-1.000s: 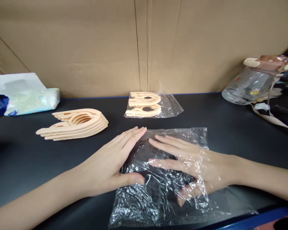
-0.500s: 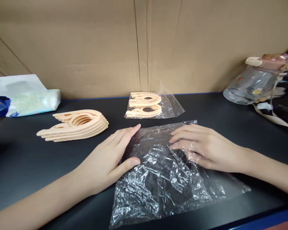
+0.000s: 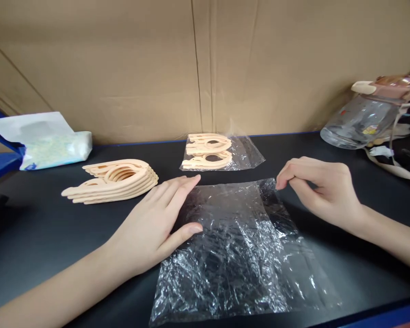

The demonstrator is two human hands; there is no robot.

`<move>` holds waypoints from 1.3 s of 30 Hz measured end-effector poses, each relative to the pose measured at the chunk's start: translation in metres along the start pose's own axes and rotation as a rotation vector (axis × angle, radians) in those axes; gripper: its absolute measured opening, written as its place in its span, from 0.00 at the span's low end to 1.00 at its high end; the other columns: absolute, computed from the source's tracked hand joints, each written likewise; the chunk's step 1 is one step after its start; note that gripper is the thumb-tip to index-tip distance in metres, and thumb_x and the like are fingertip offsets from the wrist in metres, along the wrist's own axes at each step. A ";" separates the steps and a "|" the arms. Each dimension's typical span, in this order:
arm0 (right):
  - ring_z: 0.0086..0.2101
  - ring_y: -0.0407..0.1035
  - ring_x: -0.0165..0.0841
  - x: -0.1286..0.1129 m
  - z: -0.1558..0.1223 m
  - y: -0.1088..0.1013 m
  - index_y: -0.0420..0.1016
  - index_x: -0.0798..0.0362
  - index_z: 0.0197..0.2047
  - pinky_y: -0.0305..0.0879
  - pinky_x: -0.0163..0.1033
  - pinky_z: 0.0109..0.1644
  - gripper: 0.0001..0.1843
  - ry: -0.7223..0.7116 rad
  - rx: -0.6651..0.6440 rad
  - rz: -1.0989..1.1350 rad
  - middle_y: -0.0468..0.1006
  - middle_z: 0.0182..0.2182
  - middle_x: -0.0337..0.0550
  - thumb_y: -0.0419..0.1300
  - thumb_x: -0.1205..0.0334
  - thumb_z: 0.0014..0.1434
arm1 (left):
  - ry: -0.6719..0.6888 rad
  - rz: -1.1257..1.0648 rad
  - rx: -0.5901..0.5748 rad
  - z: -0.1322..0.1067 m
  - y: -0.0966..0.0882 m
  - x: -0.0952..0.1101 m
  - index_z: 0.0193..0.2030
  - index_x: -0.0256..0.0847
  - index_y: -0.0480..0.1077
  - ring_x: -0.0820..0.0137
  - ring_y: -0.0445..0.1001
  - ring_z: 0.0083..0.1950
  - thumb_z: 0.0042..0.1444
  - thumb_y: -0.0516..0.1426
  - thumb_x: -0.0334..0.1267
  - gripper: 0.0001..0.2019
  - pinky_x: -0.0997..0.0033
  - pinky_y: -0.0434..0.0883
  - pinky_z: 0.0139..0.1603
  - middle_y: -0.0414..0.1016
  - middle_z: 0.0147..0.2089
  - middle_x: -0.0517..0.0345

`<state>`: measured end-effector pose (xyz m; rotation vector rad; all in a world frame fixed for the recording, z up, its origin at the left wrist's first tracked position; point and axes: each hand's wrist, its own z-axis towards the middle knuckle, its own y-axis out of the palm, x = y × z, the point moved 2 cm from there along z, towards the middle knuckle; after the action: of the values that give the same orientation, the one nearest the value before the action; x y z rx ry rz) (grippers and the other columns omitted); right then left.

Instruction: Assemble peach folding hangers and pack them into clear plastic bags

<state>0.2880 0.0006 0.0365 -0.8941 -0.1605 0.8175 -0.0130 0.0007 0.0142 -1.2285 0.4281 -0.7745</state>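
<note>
A crinkled clear plastic bag point(image 3: 239, 255) lies flat on the black table point(image 3: 54, 246) in front of me. My left hand point(image 3: 153, 223) rests flat and open on the bag's left edge, thumb on the plastic. My right hand point(image 3: 319, 189) is curled, its fingertips pinching the bag's far right corner and lifting it slightly. A stack of peach plastic hangers point(image 3: 114, 180) lies to the left of my left hand. Behind the bag sits a small clear bag holding peach hangers point(image 3: 210, 152).
A cardboard wall point(image 3: 198, 64) closes the back of the table. A pack of tissues point(image 3: 46, 141) lies at far left by a blue frame. A clear water bottle with a strap point(image 3: 365, 116) lies at far right. The table's blue front edge point(image 3: 389, 316) runs bottom right.
My right hand has come out of the bag, moved to its far right corner and pinched it. The bag has flattened and shifted. My left hand stayed on the left edge.
</note>
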 end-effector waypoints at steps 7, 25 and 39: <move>0.25 0.71 0.29 -0.011 0.001 -0.007 0.69 0.51 0.31 0.65 0.40 0.32 0.15 -0.164 0.039 -0.033 0.77 0.26 0.35 0.50 0.79 0.60 | -0.050 0.086 0.020 0.007 -0.060 -0.035 0.72 0.53 0.51 0.55 0.59 0.70 0.61 0.50 0.65 0.36 0.50 0.63 0.67 0.56 0.72 0.57; 0.28 0.71 0.30 -0.022 0.002 -0.010 0.71 0.52 0.35 0.72 0.41 0.39 0.13 -0.299 0.027 -0.086 0.79 0.28 0.37 0.51 0.78 0.58 | -0.470 0.071 -0.196 -0.022 -0.084 -0.137 0.62 0.51 0.68 0.53 0.77 0.48 0.45 0.50 0.79 0.46 0.45 0.71 0.53 0.78 0.54 0.59; 0.34 0.75 0.34 -0.029 0.002 -0.008 0.73 0.54 0.41 0.70 0.42 0.37 0.11 -0.226 0.038 -0.084 0.80 0.37 0.46 0.53 0.76 0.61 | -0.266 0.121 0.128 0.007 -0.085 -0.069 0.64 0.45 0.63 0.58 0.72 0.51 0.56 0.51 0.70 0.38 0.49 0.69 0.56 0.72 0.54 0.61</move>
<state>0.2716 -0.0207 0.0495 -0.7531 -0.3766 0.8390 -0.0796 0.0442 0.0898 -1.1552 0.2281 -0.5182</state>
